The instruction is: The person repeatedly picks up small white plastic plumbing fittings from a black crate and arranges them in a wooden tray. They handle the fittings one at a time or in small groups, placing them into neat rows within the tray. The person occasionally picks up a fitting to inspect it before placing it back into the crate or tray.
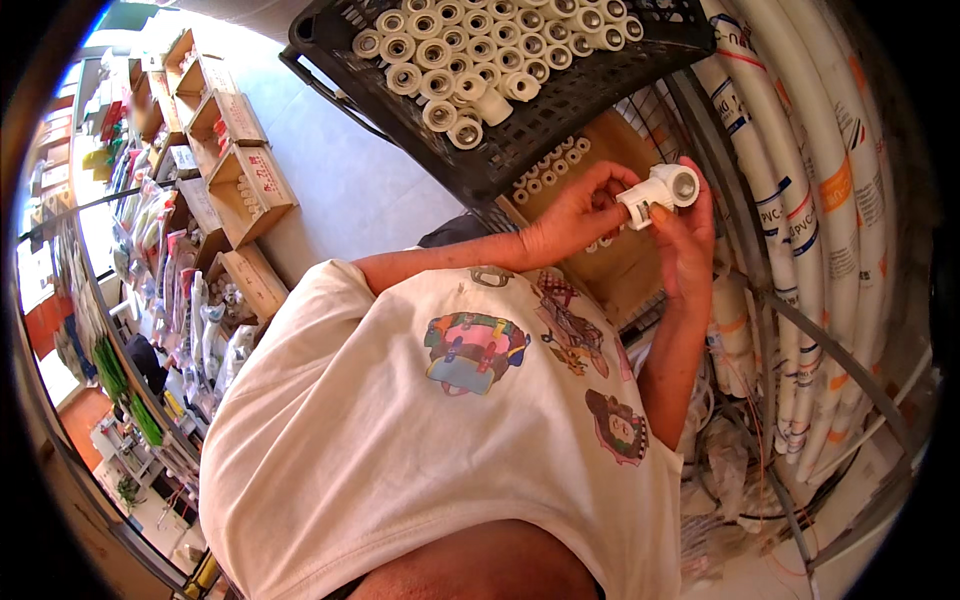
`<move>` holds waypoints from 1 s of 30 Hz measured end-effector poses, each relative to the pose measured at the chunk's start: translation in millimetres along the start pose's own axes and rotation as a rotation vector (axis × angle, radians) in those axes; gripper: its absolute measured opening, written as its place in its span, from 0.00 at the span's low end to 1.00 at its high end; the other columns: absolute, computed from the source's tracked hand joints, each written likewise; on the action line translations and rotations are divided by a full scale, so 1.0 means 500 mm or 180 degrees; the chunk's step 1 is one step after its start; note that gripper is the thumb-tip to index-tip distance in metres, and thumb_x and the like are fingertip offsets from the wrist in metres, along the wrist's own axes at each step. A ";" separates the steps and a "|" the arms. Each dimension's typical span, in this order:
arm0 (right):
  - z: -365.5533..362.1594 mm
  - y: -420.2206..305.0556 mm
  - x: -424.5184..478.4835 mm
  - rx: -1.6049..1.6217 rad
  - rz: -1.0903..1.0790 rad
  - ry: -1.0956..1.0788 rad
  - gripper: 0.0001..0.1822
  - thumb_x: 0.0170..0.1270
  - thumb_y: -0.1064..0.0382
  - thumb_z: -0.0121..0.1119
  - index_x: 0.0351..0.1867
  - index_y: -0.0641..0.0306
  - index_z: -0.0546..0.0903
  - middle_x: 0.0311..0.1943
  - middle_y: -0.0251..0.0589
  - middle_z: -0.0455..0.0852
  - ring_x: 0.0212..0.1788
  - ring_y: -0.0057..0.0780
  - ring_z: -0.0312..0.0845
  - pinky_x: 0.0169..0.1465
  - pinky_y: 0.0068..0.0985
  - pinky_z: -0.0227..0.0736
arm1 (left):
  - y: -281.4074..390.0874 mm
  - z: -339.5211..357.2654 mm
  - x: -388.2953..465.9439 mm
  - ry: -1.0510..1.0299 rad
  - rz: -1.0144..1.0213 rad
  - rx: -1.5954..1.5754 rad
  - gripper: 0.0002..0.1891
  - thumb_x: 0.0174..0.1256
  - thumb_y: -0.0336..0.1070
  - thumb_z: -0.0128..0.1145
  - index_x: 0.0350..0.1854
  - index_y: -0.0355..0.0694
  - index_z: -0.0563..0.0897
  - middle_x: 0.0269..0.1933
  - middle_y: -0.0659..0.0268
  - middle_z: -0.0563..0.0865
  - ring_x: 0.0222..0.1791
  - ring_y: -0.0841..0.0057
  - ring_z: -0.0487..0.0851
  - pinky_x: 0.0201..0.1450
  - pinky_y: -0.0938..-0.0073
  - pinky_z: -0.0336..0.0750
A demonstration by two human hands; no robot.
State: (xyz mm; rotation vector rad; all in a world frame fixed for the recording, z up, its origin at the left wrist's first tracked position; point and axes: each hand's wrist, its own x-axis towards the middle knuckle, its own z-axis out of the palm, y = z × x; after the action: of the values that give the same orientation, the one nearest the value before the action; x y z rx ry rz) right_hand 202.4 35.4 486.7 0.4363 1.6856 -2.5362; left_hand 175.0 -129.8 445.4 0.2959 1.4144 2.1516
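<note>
A white plastic pipe fitting (658,196) with a round open socket is held up between my two hands. My right hand (688,236) grips it from the right, the thumb pressed on its body and the fingers behind it. From the left, my left hand (576,214) pinches its lower end with the fingertips. Beyond the hands, a black plastic crate (592,112) holds many similar white fittings (480,49), most standing with their openings up. Lower down, a brown box (600,277) contains rows of smaller white fittings (551,169), partly hidden by the crate and my left arm.
Long white PVC pipes (810,225) with printed bands stand at the right behind a metal frame (757,247). Open parts boxes (251,191) line the left, beside hanging bagged goods (150,217). Pale floor (330,142) shows between boxes and crate.
</note>
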 end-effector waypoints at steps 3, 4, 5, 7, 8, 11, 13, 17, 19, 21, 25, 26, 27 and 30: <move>0.002 0.005 -0.015 0.0134 0.0043 0.0117 0.31 0.62 0.68 0.62 0.66 0.58 0.65 0.57 0.39 0.74 0.58 0.29 0.73 0.55 0.29 0.76 | -0.005 0.000 0.002 0.0124 -0.0031 0.0119 0.12 0.66 0.27 0.54 0.50 0.35 0.75 0.36 0.67 0.81 0.30 0.85 0.79 0.33 0.83 0.76; 0.000 0.005 -0.018 0.0158 0.0067 0.0167 0.29 0.63 0.67 0.61 0.65 0.59 0.66 0.57 0.40 0.75 0.57 0.28 0.74 0.53 0.28 0.77 | -0.004 0.003 0.005 0.0210 -0.0040 0.0111 0.11 0.65 0.27 0.55 0.48 0.35 0.77 0.33 0.69 0.81 0.28 0.87 0.79 0.30 0.85 0.75; -0.003 0.008 -0.022 0.0157 0.0062 0.0202 0.27 0.65 0.65 0.60 0.64 0.58 0.66 0.56 0.41 0.76 0.55 0.29 0.76 0.51 0.28 0.79 | -0.005 0.005 0.006 0.0298 -0.0048 0.0104 0.10 0.64 0.27 0.55 0.47 0.35 0.79 0.30 0.70 0.82 0.25 0.88 0.78 0.27 0.87 0.74; -0.012 0.012 -0.027 0.0153 0.0047 0.0270 0.24 0.67 0.61 0.58 0.63 0.58 0.68 0.54 0.42 0.78 0.51 0.29 0.80 0.46 0.27 0.82 | -0.015 0.002 0.008 0.0218 -0.0014 -0.0045 0.11 0.64 0.26 0.54 0.48 0.34 0.80 0.32 0.69 0.83 0.27 0.88 0.79 0.29 0.86 0.75; -0.018 0.013 -0.029 0.0183 0.0069 0.0302 0.23 0.68 0.60 0.57 0.63 0.59 0.68 0.53 0.43 0.79 0.49 0.29 0.80 0.45 0.27 0.82 | -0.019 0.001 0.009 0.0179 0.0003 -0.0121 0.11 0.64 0.25 0.54 0.48 0.34 0.81 0.33 0.68 0.84 0.27 0.88 0.80 0.29 0.86 0.76; -0.035 0.023 -0.034 0.0219 0.0110 0.0407 0.23 0.69 0.56 0.55 0.62 0.60 0.69 0.49 0.46 0.82 0.46 0.30 0.83 0.43 0.26 0.83 | -0.020 -0.001 0.007 -0.0143 -0.0070 -0.0074 0.13 0.64 0.23 0.52 0.50 0.34 0.81 0.37 0.66 0.86 0.29 0.86 0.81 0.30 0.86 0.77; -0.042 0.033 -0.034 0.0158 0.0099 0.0483 0.23 0.70 0.52 0.53 0.61 0.61 0.70 0.47 0.48 0.83 0.44 0.31 0.83 0.41 0.26 0.82 | -0.025 0.003 0.006 -0.0233 -0.0045 -0.0101 0.14 0.64 0.22 0.51 0.51 0.34 0.81 0.38 0.65 0.86 0.30 0.85 0.82 0.30 0.85 0.78; -0.063 0.051 -0.041 0.0372 0.0291 0.0678 0.28 0.71 0.42 0.46 0.59 0.62 0.71 0.47 0.49 0.84 0.41 0.30 0.83 0.32 0.24 0.76 | -0.028 0.006 0.005 -0.0498 -0.0104 -0.0141 0.14 0.64 0.22 0.53 0.52 0.33 0.79 0.38 0.64 0.86 0.30 0.83 0.82 0.30 0.84 0.78; -0.065 0.058 -0.049 0.0308 0.0273 0.0760 0.30 0.71 0.38 0.43 0.59 0.62 0.72 0.47 0.49 0.84 0.38 0.29 0.82 0.28 0.23 0.73 | -0.027 0.008 0.007 -0.0440 -0.0183 -0.0224 0.15 0.64 0.22 0.54 0.53 0.34 0.77 0.36 0.65 0.85 0.29 0.83 0.82 0.31 0.83 0.78; -0.065 0.060 -0.058 0.0464 0.0402 0.0572 0.29 0.72 0.40 0.42 0.58 0.62 0.72 0.44 0.42 0.83 0.38 0.27 0.80 0.29 0.22 0.72 | -0.030 0.004 0.009 -0.0522 -0.0312 -0.0240 0.16 0.64 0.22 0.55 0.55 0.34 0.75 0.37 0.64 0.85 0.30 0.82 0.82 0.33 0.82 0.78; -0.048 0.086 -0.068 0.0464 0.0541 0.0655 0.28 0.72 0.40 0.41 0.58 0.60 0.73 0.41 0.35 0.83 0.32 0.22 0.77 0.23 0.19 0.62 | -0.048 0.000 0.007 -0.0723 -0.0505 -0.0309 0.17 0.63 0.22 0.55 0.55 0.35 0.74 0.36 0.64 0.85 0.29 0.81 0.83 0.33 0.81 0.79; -0.061 0.101 -0.068 0.0386 0.0475 0.0424 0.26 0.72 0.41 0.42 0.57 0.59 0.74 0.40 0.32 0.83 0.31 0.20 0.77 0.22 0.18 0.63 | -0.054 0.002 0.007 -0.0712 -0.0514 -0.0368 0.16 0.63 0.21 0.54 0.53 0.34 0.75 0.34 0.65 0.85 0.27 0.82 0.82 0.31 0.81 0.79; -0.060 0.105 -0.070 0.0444 0.0532 0.0492 0.26 0.72 0.41 0.42 0.56 0.59 0.74 0.40 0.32 0.83 0.32 0.20 0.77 0.22 0.18 0.63 | -0.057 0.002 0.007 -0.0687 -0.0588 -0.0373 0.16 0.63 0.21 0.54 0.53 0.34 0.76 0.34 0.65 0.85 0.28 0.81 0.83 0.31 0.81 0.79; -0.061 0.116 -0.074 0.0564 0.0629 0.0616 0.26 0.71 0.41 0.44 0.56 0.60 0.75 0.40 0.33 0.84 0.34 0.21 0.79 0.24 0.19 0.65 | -0.072 -0.003 0.006 -0.0600 -0.0769 -0.0318 0.15 0.63 0.21 0.53 0.52 0.34 0.77 0.35 0.64 0.86 0.28 0.81 0.83 0.32 0.81 0.79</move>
State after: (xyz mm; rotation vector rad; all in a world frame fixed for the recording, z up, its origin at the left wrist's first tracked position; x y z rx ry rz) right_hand 256.1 36.3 434.1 0.8413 1.3928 -2.5743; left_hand 183.3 -118.3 412.1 0.2677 1.1699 1.9355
